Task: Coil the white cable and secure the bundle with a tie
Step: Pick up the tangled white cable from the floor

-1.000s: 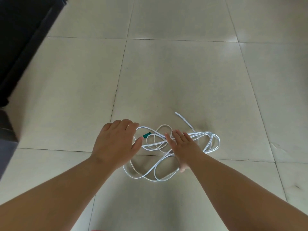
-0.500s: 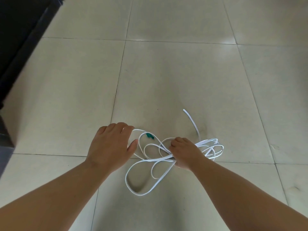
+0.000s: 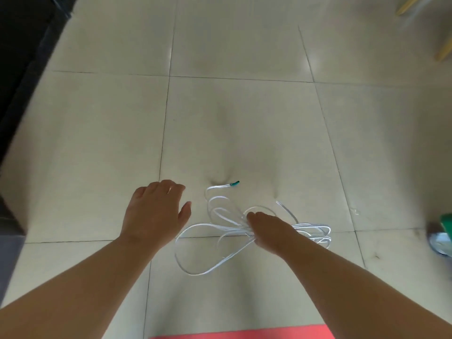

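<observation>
Your right hand (image 3: 266,228) gripped the white cable (image 3: 232,228) by its loose loops, mid-bundle on the tiled floor (image 3: 244,130). Your left hand (image 3: 156,214) hovered released, just left. Gathering seemed underway; next you'd need even loops, starting from the green-tipped end (image 3: 235,184).

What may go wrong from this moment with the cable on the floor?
The right hand grips the white cable at mid-bundle only, so the uneven loops on both sides may cross and tangle. The green-tipped end lies free beyond the grip and may snag in a loop. The left hand holds nothing, so one slip of the grip could free the loops.
</observation>
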The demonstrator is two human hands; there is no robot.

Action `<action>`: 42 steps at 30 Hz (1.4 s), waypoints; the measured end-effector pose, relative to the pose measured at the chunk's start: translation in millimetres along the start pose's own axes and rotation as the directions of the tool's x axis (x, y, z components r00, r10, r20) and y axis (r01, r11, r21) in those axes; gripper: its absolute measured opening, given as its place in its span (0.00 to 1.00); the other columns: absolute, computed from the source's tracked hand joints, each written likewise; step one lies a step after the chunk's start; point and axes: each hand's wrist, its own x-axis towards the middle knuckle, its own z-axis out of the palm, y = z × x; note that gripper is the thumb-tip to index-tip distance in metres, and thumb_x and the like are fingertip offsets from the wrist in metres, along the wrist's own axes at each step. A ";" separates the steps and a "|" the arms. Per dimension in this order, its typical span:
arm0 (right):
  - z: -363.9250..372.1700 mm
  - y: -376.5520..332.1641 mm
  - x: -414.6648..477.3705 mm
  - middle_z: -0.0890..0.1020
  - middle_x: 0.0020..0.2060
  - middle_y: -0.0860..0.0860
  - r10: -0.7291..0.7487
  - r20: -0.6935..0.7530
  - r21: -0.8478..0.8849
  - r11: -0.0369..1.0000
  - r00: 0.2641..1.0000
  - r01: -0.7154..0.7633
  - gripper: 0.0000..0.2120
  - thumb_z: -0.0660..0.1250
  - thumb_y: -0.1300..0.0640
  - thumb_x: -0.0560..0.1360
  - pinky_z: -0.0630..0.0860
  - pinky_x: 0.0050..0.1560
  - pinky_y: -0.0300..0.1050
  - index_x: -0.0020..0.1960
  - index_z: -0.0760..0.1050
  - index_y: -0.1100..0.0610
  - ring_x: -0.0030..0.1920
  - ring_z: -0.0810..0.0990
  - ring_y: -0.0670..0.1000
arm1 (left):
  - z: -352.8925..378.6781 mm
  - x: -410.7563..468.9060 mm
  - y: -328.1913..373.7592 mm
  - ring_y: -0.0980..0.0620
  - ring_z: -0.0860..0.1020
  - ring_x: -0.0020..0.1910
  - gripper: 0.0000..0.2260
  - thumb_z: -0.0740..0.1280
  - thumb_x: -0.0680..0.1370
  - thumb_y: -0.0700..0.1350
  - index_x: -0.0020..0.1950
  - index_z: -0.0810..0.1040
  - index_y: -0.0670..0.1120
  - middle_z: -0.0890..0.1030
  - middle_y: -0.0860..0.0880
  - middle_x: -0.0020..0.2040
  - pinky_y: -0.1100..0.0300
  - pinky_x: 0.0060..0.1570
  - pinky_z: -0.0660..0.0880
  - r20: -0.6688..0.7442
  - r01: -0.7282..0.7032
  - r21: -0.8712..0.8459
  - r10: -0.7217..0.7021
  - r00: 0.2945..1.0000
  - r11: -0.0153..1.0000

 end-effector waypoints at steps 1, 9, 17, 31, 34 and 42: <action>-13.7 -0.1 -10.7 0.75 0.57 0.57 0.026 0.028 0.035 0.999 0.999 -0.027 0.15 0.56 0.62 0.77 0.72 0.52 0.49 0.63 0.64 0.60 0.57 0.77 0.59 | -16.0 -4.6 0.2 0.44 0.81 0.46 0.18 0.58 0.73 0.54 0.54 0.80 0.46 0.83 0.48 0.48 0.51 0.49 0.75 0.013 -0.002 -0.003 0.003 1.000 1.000; -173.1 -2.7 -111.4 0.78 0.54 0.55 0.153 0.146 0.104 0.980 0.977 -0.169 0.12 0.59 0.61 0.75 0.71 0.45 0.46 0.58 0.66 0.57 0.55 0.77 0.58 | -175.1 -47.1 3.1 0.45 0.81 0.38 0.20 0.54 0.70 0.54 0.46 0.81 0.45 0.83 0.48 0.41 0.54 0.41 0.77 -0.008 -0.053 -0.007 0.053 0.999 0.999; -415.4 -16.6 -218.7 0.77 0.57 0.56 0.220 0.006 0.129 0.967 0.976 -0.219 0.17 0.58 0.60 0.76 0.72 0.50 0.46 0.64 0.65 0.55 0.58 0.76 0.58 | -423.7 -40.2 -1.5 0.49 0.81 0.37 0.12 0.73 0.66 0.52 0.45 0.82 0.48 0.83 0.51 0.40 0.55 0.39 0.77 -0.144 -0.147 0.058 0.154 0.978 0.987; -767.8 129.1 -263.2 0.76 0.50 0.53 0.331 -0.445 0.087 0.941 0.832 -0.327 0.14 0.59 0.59 0.75 0.69 0.46 0.44 0.60 0.67 0.55 0.56 0.77 0.56 | -783.1 144.4 123.8 0.48 0.73 0.60 0.17 0.53 0.79 0.55 0.62 0.73 0.49 0.76 0.50 0.60 0.54 0.58 0.67 -0.492 -0.235 0.138 0.273 0.826 0.962; -819.5 166.8 -250.2 0.77 0.57 0.55 0.324 -0.477 0.048 0.938 0.817 -0.344 0.14 0.59 0.58 0.75 0.73 0.52 0.46 0.61 0.67 0.56 0.58 0.77 0.57 | -818.1 186.1 154.5 0.47 0.74 0.58 0.17 0.53 0.80 0.54 0.62 0.73 0.49 0.77 0.49 0.58 0.54 0.56 0.67 -0.494 -0.205 0.167 0.262 0.829 0.964; -910.0 237.8 -188.0 0.76 0.58 0.56 0.324 -0.513 -0.018 0.921 0.795 -0.388 0.16 0.60 0.56 0.76 0.72 0.55 0.48 0.63 0.66 0.57 0.59 0.76 0.58 | -860.3 301.8 197.2 0.44 0.74 0.58 0.17 0.54 0.79 0.53 0.59 0.74 0.45 0.76 0.45 0.58 0.53 0.56 0.68 -0.384 -0.153 0.168 0.208 0.900 0.974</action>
